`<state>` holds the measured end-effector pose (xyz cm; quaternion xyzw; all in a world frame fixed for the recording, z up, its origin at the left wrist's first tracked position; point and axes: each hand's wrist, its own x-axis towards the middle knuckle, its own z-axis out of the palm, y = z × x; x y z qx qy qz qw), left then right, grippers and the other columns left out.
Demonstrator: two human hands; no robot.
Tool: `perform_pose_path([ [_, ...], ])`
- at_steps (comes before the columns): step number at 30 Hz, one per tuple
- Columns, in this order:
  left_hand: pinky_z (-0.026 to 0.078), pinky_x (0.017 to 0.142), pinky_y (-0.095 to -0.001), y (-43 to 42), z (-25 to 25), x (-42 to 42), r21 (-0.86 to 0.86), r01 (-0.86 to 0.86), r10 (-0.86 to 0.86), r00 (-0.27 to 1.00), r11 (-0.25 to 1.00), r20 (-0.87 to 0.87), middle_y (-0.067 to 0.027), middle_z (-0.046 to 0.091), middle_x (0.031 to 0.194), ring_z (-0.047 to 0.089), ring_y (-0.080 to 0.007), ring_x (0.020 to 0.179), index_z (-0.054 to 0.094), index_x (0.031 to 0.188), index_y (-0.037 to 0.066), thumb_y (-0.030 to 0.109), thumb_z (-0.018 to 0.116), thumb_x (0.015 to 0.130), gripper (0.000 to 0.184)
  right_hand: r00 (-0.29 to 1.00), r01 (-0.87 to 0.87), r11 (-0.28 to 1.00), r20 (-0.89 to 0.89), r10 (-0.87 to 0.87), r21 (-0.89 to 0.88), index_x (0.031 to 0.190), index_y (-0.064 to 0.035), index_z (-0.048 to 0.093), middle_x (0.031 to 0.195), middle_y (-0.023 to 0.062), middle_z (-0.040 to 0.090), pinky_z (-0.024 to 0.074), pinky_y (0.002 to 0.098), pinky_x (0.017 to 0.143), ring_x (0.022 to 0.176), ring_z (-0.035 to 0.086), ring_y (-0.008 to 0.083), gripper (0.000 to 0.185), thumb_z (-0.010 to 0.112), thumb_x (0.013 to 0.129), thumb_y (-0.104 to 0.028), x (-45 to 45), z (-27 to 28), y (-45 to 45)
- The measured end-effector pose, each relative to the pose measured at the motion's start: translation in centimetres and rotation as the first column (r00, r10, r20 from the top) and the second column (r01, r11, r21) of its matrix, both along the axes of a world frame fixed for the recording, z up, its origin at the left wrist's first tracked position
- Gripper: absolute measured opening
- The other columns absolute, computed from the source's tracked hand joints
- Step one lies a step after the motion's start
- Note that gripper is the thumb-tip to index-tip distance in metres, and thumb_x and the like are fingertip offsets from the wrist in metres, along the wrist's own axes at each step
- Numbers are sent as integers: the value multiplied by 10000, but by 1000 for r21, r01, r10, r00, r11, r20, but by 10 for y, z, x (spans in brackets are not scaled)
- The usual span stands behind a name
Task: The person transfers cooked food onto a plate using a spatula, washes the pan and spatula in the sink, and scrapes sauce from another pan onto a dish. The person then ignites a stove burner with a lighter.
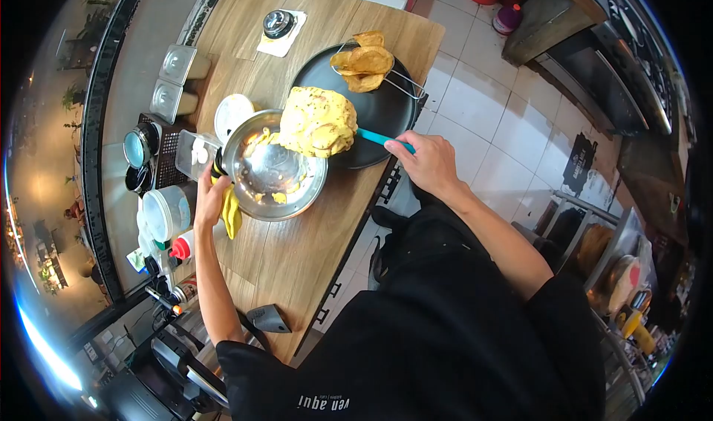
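Note:
My right hand (427,161) is closed around the teal handle of a spatula (382,139), whose blade is hidden. At its far end sits a thick yellow egg mass (318,122), like an omelette, overlapping the rims of the metal pan and a black round plate (386,142). My left hand (211,198) grips the pan (267,172) at its handle side, with a yellow cloth (232,211) hanging beneath. The pan is tilted, and yellow egg bits cling to its inside. On the plate's far side, golden-brown fried slices (362,63) rest in a small wire basket (405,83).
Clear containers (194,154), a white tub (167,213) and a red-capped bottle (182,246) line the table's left side. A dark round object (278,24) sits on a napkin at the far end. A grey scraper-like blade (269,318) lies near my left elbow.

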<state>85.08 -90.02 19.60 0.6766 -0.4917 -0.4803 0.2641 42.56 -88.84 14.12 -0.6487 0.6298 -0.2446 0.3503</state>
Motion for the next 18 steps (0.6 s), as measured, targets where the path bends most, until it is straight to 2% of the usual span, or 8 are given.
perform_pose_path([
  [3, 445, 696, -220, 25, -1, 10, 2, -62, 62, 998, 998, 10, -1, 598, 902, 537, -70, 771, 565, 1129, -9, 27, 511, 803, 332, 999, 42, 999, 26, -42, 1, 833, -96, 696, 602, 86, 628, 444, 405, 517, 566, 608, 298, 339, 632, 871, -427, 0, -11, 5],
  [5, 436, 696, -218, 43, -4, 18, 8, -92, 92, 996, 996, 19, 6, 590, 889, 528, -69, 767, 570, 1092, -1, 25, 511, 801, 298, 998, 66, 997, -19, -65, 40, 833, -93, 690, 602, 88, 626, 442, 411, 519, 569, 608, 309, 340, 629, 874, -425, -1, -16, 9],
  [9, 437, 686, -214, 78, -4, 23, -15, -211, 210, 976, 977, -64, 7, 589, 886, 528, -69, 758, 574, 1083, 11, 19, 510, 801, 289, 995, 104, 994, -12, -104, 14, 829, -88, 682, 596, 99, 621, 438, 416, 517, 564, 604, 319, 345, 624, 877, -424, 4, -27, 17],
  [12, 452, 655, -225, 102, -11, 32, -12, -312, 310, 947, 950, -84, 8, 595, 890, 536, -72, 740, 575, 1087, 12, 18, 515, 809, 284, 990, 133, 990, -41, -131, 44, 833, -85, 681, 588, 115, 615, 445, 430, 527, 571, 606, 332, 347, 618, 882, -422, 11, -30, 20],
  [18, 458, 663, -227, 132, -29, 48, 53, -369, 373, 923, 928, -97, 2, 598, 884, 541, -79, 744, 576, 1079, 18, 19, 515, 808, 278, 980, 165, 971, -139, -142, 171, 837, -59, 675, 622, 147, 627, 464, 462, 561, 610, 617, 367, 354, 601, 897, -400, 21, -19, 15],
])
